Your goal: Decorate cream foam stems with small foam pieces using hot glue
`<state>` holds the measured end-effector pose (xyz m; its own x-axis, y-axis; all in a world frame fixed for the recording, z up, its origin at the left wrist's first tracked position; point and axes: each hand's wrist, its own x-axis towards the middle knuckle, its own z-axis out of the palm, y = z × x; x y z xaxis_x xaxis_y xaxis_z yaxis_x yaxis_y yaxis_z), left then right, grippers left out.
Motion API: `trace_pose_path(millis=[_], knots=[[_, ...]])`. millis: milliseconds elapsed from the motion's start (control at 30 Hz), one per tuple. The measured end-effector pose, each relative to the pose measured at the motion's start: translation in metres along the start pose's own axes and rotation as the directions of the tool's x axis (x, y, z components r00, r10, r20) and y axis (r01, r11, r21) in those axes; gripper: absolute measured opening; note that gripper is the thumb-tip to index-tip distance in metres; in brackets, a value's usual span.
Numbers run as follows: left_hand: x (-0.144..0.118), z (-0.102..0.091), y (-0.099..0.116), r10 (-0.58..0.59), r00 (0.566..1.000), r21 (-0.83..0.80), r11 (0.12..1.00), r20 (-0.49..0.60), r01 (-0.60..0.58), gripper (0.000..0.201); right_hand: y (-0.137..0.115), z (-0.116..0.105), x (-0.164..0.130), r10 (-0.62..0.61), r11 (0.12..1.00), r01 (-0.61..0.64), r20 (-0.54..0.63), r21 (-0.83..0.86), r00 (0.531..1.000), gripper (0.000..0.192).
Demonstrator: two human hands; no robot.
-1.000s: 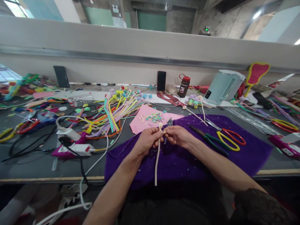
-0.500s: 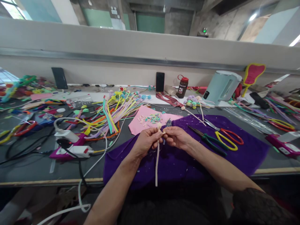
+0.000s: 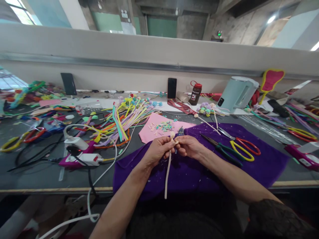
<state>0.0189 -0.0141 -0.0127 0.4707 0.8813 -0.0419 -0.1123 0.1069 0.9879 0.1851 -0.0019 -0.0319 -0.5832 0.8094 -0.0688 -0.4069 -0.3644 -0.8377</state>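
Cream stem held between both hands above the purple cloth.

Its knotted top sat at the fingertips, and its length hung straight down past the counter edge. The left hand was curled shut around the upper stem; the right hand pinched closed on the stem's top, knuckles toward the left. Both hovered over the cloth, just in front of a pink sheet strewn with small pastel bits. Green pliers and yellow-red scissors lay on the cloth to the right, near the right forearm. A heap of coloured stems lay farther left, beside a white cable.
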Motion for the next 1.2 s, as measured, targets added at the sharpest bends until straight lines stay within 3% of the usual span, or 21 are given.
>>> trace_pose_path(millis=[233, 467, 600, 733, 867, 1067, 1133, 1200], knots=[[0.002, 0.000, -0.002, -0.012, 0.999, -0.032, 0.999, -0.032, 0.011, 0.027, -0.005, 0.003, -0.001, -0.078, 0.994, 0.073, -0.055, -0.081, 0.995, 0.019], [0.005, -0.005, -0.005, -0.072, 0.996, -0.131, 0.989, -0.043, 0.066, 0.027, -0.003, 0.009, -0.004, -0.245, 0.932, 0.175, -0.195, -0.316, 0.950, 0.025], [0.006, -0.005, -0.004, -0.108, 0.993, -0.227, 0.969, -0.046, 0.094, 0.023, -0.003, 0.012, -0.005, -0.276, 0.908, 0.184, -0.205, -0.376, 0.939, 0.027], [0.007, -0.007, -0.003, -0.141, 0.989, -0.272, 0.954, -0.041, 0.124, 0.020, -0.003, 0.016, -0.008, -0.359, 0.821, 0.216, -0.185, -0.529, 0.915, 0.023], [0.007, -0.008, -0.005, -0.148, 0.988, -0.211, 0.968, -0.034, 0.137, 0.023, -0.001, 0.020, -0.012, -0.396, 0.740, 0.223, -0.142, -0.635, 0.907, 0.020], [0.008, -0.007, -0.005, -0.137, 0.989, -0.157, 0.979, -0.054, 0.127, 0.028, -0.014, 0.023, -0.014, -0.397, 0.709, 0.205, -0.141, -0.675, 0.907, 0.022], [0.009, -0.007, -0.005, -0.138, 0.988, -0.197, 0.973, -0.073, 0.121, 0.028, -0.030, 0.016, -0.022, -0.440, 0.692, 0.204, -0.181, -0.692, 0.879, 0.024], [0.009, -0.008, -0.004, -0.136, 0.986, -0.228, 0.967, -0.096, 0.111, 0.026, -0.046, 0.003, -0.035, -0.517, 0.657, 0.193, -0.249, -0.729, 0.819, 0.027]])
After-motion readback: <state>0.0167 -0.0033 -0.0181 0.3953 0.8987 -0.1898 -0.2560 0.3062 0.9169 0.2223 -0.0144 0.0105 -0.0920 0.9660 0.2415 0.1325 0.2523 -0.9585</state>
